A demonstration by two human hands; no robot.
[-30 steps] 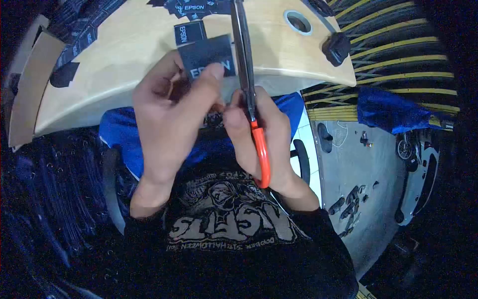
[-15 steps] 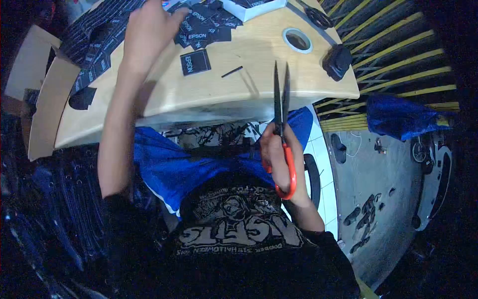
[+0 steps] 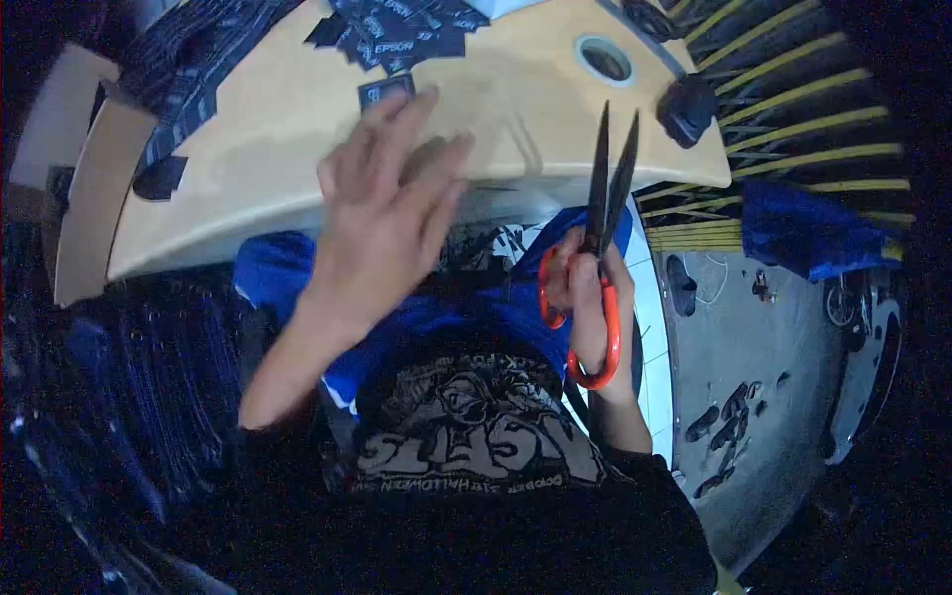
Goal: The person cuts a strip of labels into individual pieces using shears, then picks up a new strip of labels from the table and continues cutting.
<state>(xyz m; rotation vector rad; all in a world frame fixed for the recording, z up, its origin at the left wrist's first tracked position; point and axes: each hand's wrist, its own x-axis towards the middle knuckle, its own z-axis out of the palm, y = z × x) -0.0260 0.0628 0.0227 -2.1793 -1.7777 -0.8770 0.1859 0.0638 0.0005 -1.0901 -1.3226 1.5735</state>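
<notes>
My left hand [image 3: 382,203] is over the table's front edge, fingers spread, holding nothing. Just beyond its fingertips lies a single black EPSON label [image 3: 385,91], partly hidden by the hand. A pile of similar black labels [image 3: 397,35] sits farther back on the wooden table [image 3: 268,129]. My right hand [image 3: 590,307] is wrapped round the red handles of the scissors [image 3: 608,198], in front of the table edge. Their dark blades point up and away, slightly parted, with nothing between them.
A roll of tape [image 3: 604,61] and a black object [image 3: 686,107] are at the table's right. Long strips of dark labels [image 3: 198,74] lie at the left, beside an open cardboard box [image 3: 104,188]. A yellow slatted rack [image 3: 793,129] stands beyond the right edge.
My left hand has come back from the label pile to the front edge, with its fingers spread. The right hand and scissors have shifted a little to the right.
</notes>
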